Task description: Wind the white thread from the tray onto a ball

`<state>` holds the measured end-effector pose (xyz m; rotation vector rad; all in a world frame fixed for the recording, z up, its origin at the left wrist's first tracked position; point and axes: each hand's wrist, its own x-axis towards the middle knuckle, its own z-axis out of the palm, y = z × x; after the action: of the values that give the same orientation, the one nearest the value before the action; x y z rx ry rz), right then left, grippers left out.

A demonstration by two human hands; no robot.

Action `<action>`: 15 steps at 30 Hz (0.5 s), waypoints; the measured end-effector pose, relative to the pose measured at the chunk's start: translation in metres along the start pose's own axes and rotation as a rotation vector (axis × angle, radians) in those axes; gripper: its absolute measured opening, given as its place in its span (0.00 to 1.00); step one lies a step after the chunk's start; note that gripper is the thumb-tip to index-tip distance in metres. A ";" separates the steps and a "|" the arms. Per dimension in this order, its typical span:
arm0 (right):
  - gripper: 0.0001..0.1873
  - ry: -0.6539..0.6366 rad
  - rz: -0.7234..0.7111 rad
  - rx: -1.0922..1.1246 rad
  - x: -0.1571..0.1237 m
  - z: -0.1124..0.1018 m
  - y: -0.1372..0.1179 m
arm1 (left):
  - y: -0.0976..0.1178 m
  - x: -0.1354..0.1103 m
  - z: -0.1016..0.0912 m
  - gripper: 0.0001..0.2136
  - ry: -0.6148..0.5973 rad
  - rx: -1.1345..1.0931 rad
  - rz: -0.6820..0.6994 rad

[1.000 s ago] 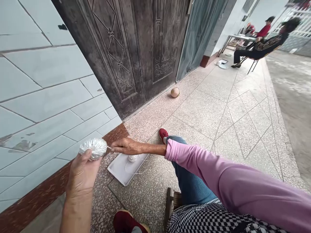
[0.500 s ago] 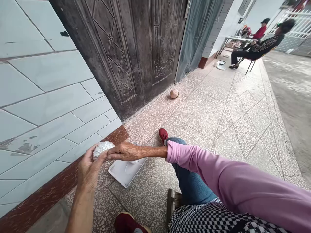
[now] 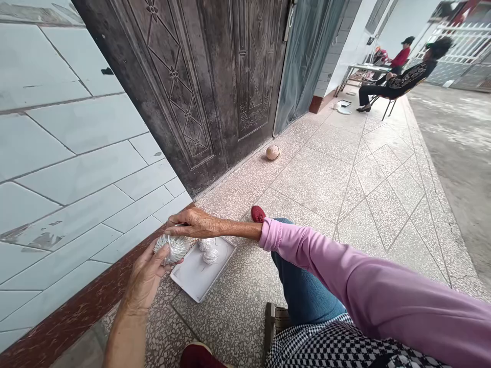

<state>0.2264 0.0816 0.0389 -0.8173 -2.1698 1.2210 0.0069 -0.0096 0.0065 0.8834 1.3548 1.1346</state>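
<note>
A ball of white string (image 3: 177, 249) rests in my left hand (image 3: 143, 273), whose fingers and thumb wrap round its lower side. My right hand (image 3: 194, 223) lies across the top of the ball with its fingers bent and pressed together. Something small and dark shows at those fingers, too little to name. Just beyond, on the floor, lies a shallow white tray (image 3: 192, 281). Two smaller white string balls (image 3: 210, 255) sit in it, one partly behind my right wrist.
A tiled wall (image 3: 76, 179) rises on the left, joining a dark carved door (image 3: 207, 76). A round pinkish ball (image 3: 272, 152) lies by the doorstep. Farther off, a person (image 3: 402, 76) sits on a chair by a table (image 3: 364, 67), with another person behind. My red shoe (image 3: 258, 213) is near the tray.
The string ball has turned in my left hand and moved slightly right and down. My right hand has risen from its side to over its top, uncovering the balls in the tray.
</note>
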 end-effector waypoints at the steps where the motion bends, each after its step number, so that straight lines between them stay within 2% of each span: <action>1: 0.10 0.002 0.008 0.009 0.004 -0.001 -0.001 | 0.001 0.000 -0.001 0.49 -0.013 -0.014 -0.015; 4: 0.11 0.008 0.056 0.099 0.013 0.000 0.001 | 0.005 -0.001 -0.002 0.45 -0.047 -0.046 -0.059; 7: 0.13 0.017 0.112 0.239 0.019 0.006 0.011 | 0.008 -0.003 0.000 0.42 -0.027 -0.076 -0.073; 12: 0.14 -0.006 0.146 0.494 0.031 0.017 0.036 | 0.010 -0.005 0.004 0.43 0.003 -0.169 -0.050; 15: 0.11 0.008 0.117 0.490 0.033 0.019 0.045 | 0.009 -0.005 0.004 0.42 0.015 -0.274 -0.001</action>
<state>0.2024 0.1128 -0.0049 -0.7372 -1.7175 1.7093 0.0108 -0.0114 0.0171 0.6759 1.1766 1.2919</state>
